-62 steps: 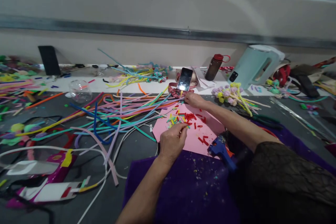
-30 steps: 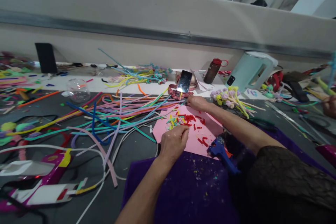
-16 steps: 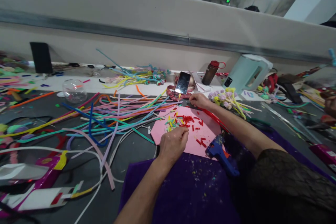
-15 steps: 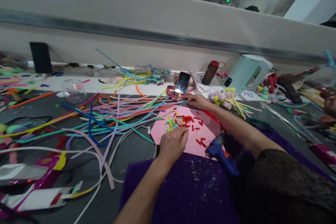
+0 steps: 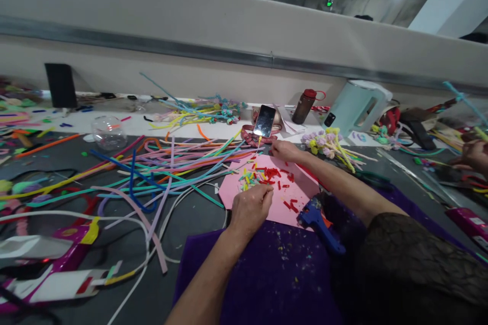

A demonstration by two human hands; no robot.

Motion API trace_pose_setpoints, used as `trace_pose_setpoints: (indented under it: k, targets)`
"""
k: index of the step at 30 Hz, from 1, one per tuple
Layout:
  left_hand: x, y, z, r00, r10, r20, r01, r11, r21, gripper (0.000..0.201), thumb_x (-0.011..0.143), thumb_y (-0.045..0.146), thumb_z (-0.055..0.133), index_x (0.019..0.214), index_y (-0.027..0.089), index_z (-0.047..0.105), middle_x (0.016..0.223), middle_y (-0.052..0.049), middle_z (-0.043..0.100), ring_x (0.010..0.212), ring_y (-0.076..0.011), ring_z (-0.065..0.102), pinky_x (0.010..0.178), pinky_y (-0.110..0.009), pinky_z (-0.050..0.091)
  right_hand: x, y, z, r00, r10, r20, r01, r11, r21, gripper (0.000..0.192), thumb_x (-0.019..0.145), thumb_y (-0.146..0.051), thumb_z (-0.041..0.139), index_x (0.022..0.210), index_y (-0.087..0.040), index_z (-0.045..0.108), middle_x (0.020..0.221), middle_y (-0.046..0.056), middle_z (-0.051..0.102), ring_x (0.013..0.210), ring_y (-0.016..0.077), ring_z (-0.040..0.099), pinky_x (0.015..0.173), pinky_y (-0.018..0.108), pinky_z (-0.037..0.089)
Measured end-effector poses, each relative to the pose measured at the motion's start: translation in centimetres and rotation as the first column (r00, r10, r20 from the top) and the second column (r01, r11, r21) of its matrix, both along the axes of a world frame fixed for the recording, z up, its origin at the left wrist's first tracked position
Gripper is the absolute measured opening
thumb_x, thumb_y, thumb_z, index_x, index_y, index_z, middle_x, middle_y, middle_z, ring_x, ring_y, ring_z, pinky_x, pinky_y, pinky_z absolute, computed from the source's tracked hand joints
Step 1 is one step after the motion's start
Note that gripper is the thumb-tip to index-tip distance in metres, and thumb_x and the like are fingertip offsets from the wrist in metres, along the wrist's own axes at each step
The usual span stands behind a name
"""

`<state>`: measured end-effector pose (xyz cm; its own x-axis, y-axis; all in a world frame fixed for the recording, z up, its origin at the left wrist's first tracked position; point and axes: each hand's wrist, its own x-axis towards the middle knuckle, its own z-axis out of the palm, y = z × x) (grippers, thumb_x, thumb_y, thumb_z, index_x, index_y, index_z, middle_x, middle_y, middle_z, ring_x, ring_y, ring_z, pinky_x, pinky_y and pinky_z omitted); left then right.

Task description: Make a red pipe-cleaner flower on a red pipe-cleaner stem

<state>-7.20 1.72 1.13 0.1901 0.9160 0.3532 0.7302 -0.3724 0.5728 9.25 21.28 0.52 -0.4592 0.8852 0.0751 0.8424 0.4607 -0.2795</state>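
My left hand [image 5: 250, 208] is closed over the near edge of a pink sheet [image 5: 276, 212], fingertips pinched together; what they hold, if anything, is too small to make out. Beyond it on the sheet lie short yellow and green pieces [image 5: 247, 179] and a heap of short red pieces [image 5: 271, 174]. My right hand [image 5: 285, 151] is curled shut at the far edge of the sheet, and its contents are hidden. Long red strips [image 5: 313, 174] lie under the right forearm. A blue pistol-shaped tool [image 5: 320, 223] rests at the sheet's near right corner.
Long coloured pipe cleaners [image 5: 183, 162] spread across the left. A phone [image 5: 265, 121] leans at the back, near a dark bottle [image 5: 305, 106] and a pale jug [image 5: 356, 106]. Magenta-and-white devices with cables [image 5: 57, 264] lie front left. Another person's hand [image 5: 475, 155] shows at right.
My right hand has shifted very slightly left. My left hand keeps its place and pinch. At the far right, the other person's hand and a blue strip have moved left.
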Motion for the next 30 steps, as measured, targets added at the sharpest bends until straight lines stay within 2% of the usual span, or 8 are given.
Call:
trace_pose_setpoints:
  k: [4, 7, 10, 14, 17, 24, 30]
  targets:
    - [0.0, -0.1, 0.2, 1.000, -0.001, 0.008, 0.001, 1.000, 0.008, 0.018, 0.083, 0.026, 0.045, 0.087, 0.023, 0.063, 0.088, 0.000, 0.068, 0.081, -0.0142, 0.062, 0.072, -0.025, 0.045, 1.4, 0.1, 0.6, 0.992, -0.012, -0.126, 0.006, 0.999, -0.051, 0.018, 0.080, -0.016, 0.041, 0.088, -0.013, 0.056, 0.063, 0.003, 0.065, 0.048, 0.0111, 0.056, 0.046, 0.019, 0.041]
    - [0.1, -0.2, 0.2, 1.000, -0.012, 0.000, 0.012, 1.000, 0.010, 0.018, 0.083, 0.025, 0.045, 0.089, 0.023, 0.062, 0.088, 0.000, 0.068, 0.082, -0.0142, 0.062, 0.072, -0.025, 0.044, 1.6, -0.4, 1.0, 0.978, 0.038, -0.205, -0.051, 0.997, -0.061, 0.020, 0.081, -0.017, 0.041, 0.093, -0.012, 0.056, 0.065, 0.003, 0.065, 0.048, 0.0102, 0.057, 0.043, 0.017, 0.040]
    - [0.3, -0.3, 0.1, 1.000, -0.029, -0.009, 0.029, 1.000, 0.007, 0.019, 0.083, 0.024, 0.044, 0.088, 0.023, 0.062, 0.087, 0.000, 0.068, 0.082, -0.0143, 0.062, 0.072, -0.025, 0.043, 0.3, -1.2, 1.4, 0.961, 0.139, -0.237, -0.158, 0.986, -0.060, 0.024, 0.079, -0.017, 0.046, 0.100, -0.014, 0.058, 0.068, 0.001, 0.065, 0.054, 0.0106, 0.059, 0.047, 0.017, 0.042]
    - [0.3, -0.3, 0.0, 1.000, -0.028, -0.012, 0.028, 1.000, -0.002, 0.020, 0.084, 0.025, 0.043, 0.089, 0.022, 0.062, 0.089, 0.000, 0.068, 0.083, -0.0140, 0.062, 0.074, -0.024, 0.043, -2.5, -2.0, 2.0, 0.940, 0.280, -0.197, -0.283, 0.959, 0.012, 0.022, 0.079, -0.015, 0.048, 0.091, -0.014, 0.066, 0.082, 0.004, 0.066, 0.069, 0.0114, 0.060, 0.062, 0.020, 0.043]
    - [0.1, -0.2, 0.0, 1.000, -0.004, -0.017, 0.004, 1.000, -0.023, 0.020, 0.083, 0.026, 0.044, 0.089, 0.023, 0.063, 0.090, -0.001, 0.068, 0.083, -0.0137, 0.062, 0.074, -0.024, 0.043, -4.3, -2.4, 2.0, 0.935, 0.329, -0.130, -0.325, 0.944, 0.052, 0.016, 0.077, -0.016, 0.053, 0.084, -0.013, 0.068, 0.087, 0.006, 0.065, 0.081, 0.0142, 0.057, 0.073, 0.022, 0.040]
    - [0.2, -0.2, 0.2, 1.000, -0.001, -0.032, 0.000, 1.000, -0.028, 0.020, 0.083, 0.027, 0.045, 0.089, 0.023, 0.063, 0.088, 0.000, 0.068, 0.081, -0.0140, 0.062, 0.071, -0.024, 0.042, -5.6, -2.4, 0.7, 0.953, 0.303, 0.019, -0.303, 0.953, 0.014, 0.016, 0.075, -0.017, 0.056, 0.084, -0.014, 0.069, 0.085, 0.007, 0.064, 0.075, 0.0147, 0.056, 0.064, 0.021, 0.037]
    - [0.2, -0.3, 0.1, 0.999, -0.006, -0.035, 0.005, 1.000, -0.027, 0.020, 0.083, 0.026, 0.043, 0.089, 0.022, 0.063, 0.089, 0.000, 0.068, 0.082, -0.0142, 0.062, 0.072, -0.024, 0.042, -5.2, -1.2, 0.6, 0.963, 0.270, -0.021, -0.271, 0.962, -0.045, 0.015, 0.071, -0.017, 0.056, 0.077, -0.013, 0.069, 0.071, 0.003, 0.066, 0.064, 0.0128, 0.056, 0.056, 0.020, 0.035]
